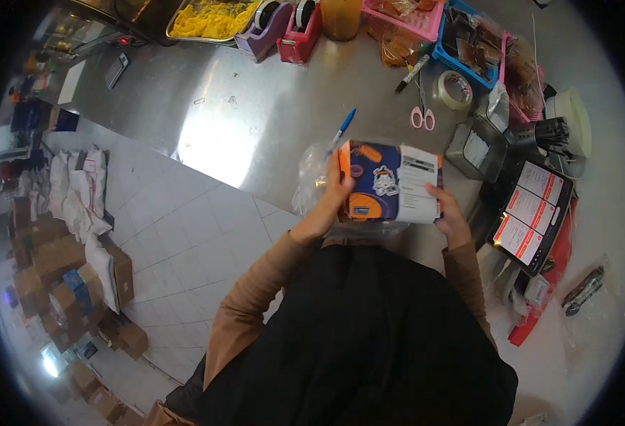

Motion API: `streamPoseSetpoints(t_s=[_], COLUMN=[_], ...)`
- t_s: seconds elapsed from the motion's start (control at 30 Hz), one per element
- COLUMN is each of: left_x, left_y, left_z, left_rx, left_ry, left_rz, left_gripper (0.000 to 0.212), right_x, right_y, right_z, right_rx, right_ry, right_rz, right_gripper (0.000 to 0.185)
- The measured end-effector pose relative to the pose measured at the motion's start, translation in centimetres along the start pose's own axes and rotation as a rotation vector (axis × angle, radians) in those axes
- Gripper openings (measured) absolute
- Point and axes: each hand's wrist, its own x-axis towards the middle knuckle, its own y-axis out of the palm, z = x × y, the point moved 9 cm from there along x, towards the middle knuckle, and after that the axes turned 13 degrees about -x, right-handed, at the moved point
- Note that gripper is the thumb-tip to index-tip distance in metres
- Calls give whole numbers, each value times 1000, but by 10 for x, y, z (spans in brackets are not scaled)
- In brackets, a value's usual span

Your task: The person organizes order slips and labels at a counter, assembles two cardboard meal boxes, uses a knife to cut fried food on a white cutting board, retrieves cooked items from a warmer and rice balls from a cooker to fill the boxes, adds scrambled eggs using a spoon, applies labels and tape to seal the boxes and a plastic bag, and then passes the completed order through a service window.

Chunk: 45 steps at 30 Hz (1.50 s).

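Between my two hands is a blue and orange printed package (368, 183), probably a box, held near the table's front edge. My left hand (334, 194) grips its left end, thumb on top. At the right end my right hand (448, 210) holds it, with the thumb on a white printed slip (419, 183) that lies across the package. A clear plastic bag (310, 181) shows beside and beneath the package. Just beyond it a blue pen (345, 123) rests on the steel table (291, 101). The undersides of the package and most of my fingers are hidden.
Pink-handled scissors (422, 118), a black marker (411, 74) and a tape roll (453, 89) lie farther back. Tape dispensers (299, 42) stand near a tray of yellow food (211, 21). To the right are a steel container (475, 152) and a tablet (531, 215). Cardboard boxes (62, 255) stand left.
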Motion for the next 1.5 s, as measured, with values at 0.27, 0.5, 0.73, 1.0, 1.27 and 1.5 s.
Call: streamPoseSetpoints(t_s=[0.27,0.5,0.73,1.0,1.27,1.5], left_x=[-72,18,12,18,-21,42], left_y=[18,50,80,68,70,30], left_z=[10,-57,66,79,63,94], left_rx=[1713,1451,1425,1704,1774,1965], left_ry=[-11,334,523,911,1113,615], left_rz=[347,212,211,-55,-347,-315], left_gripper=[28,29,88,71,46,58], right_x=[-7,-3,-46,-4,-39,-75], right_y=[12,31,15,167,264,302], right_z=[-4,7,81,34,5,-4], right_rx=[-110,-1045,-1843,-1611,-1461,-1332], right_ry=[-138,-365,-950,-1122,-1203,-1211], right_rz=[-85,-183,-558,291,696,861], right_gripper=[50,70,45,45,45,46])
